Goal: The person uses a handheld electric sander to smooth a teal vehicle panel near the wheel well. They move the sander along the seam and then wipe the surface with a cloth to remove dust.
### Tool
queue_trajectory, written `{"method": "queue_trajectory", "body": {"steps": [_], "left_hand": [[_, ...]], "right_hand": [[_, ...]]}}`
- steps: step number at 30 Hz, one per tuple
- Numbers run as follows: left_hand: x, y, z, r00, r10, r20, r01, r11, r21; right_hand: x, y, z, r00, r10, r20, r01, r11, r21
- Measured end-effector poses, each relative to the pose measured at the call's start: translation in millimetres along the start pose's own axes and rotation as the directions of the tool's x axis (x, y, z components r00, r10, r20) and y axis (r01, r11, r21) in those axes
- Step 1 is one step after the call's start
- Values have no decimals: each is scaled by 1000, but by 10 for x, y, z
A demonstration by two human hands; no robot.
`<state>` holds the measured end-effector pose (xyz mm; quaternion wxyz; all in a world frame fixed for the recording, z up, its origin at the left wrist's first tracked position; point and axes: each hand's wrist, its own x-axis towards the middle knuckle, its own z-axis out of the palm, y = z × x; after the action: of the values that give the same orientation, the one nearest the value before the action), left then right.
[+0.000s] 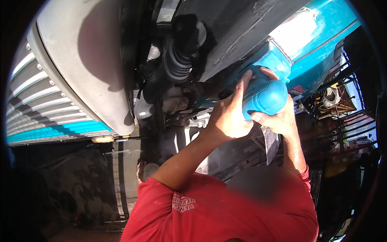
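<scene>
Both of my hands are wrapped around a teal, rounded object (pixel 266 97) with moulded lines and a darker upper part; I cannot make out its exact kind. My left hand (pixel 231 119) grips its left side, with the fingers reaching up along it. On the other side my right hand (pixel 284 117) is closed around it, the thumb pressing on its near end. A grey, pointed strip (pixel 271 143) hangs just below the right hand; what holds it is hidden. The object is close to a teal painted vehicle panel (pixel 318 48), and I cannot tell whether they touch.
A pale, curved vehicle panel (pixel 102 68) with a ribbed metal grille (pixel 48 103) stands at the left. Between the panels are a black ribbed rubber boot (pixel 177 64) and other dark, shadowed parts. A dark metal rack (pixel 350 109) is at the far right.
</scene>
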<state>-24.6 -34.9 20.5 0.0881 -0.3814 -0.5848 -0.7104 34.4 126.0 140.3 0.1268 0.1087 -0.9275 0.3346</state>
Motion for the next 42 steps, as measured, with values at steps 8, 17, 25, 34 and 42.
{"method": "queue_trajectory", "body": {"steps": [8, 17, 25, 34, 42], "left_hand": [[812, 726, 294, 976, 211, -55, -206, 975, 83], [437, 334, 420, 985, 140, -100, -138, 990, 22], [-337, -326, 339, 997, -6, -78, 7, 1000, 12], [160, 136, 476, 998, 49, -35, -50, 999, -2], [962, 896, 753, 977, 210, -39, -202, 968, 151]], "right_hand": [[268, -639, -804, 975, 11, -220, -14, 1000, -11], [179, -150, -602, 994, -80, -75, 86, 993, 80], [-168, 364, 158, 993, 24, 115, -26, 1000, 16], [22, 179, -522, 994, -99, 36, 99, 995, 9], [204, -319, -1434, 994, -29, -110, 32, 999, 27]]}}
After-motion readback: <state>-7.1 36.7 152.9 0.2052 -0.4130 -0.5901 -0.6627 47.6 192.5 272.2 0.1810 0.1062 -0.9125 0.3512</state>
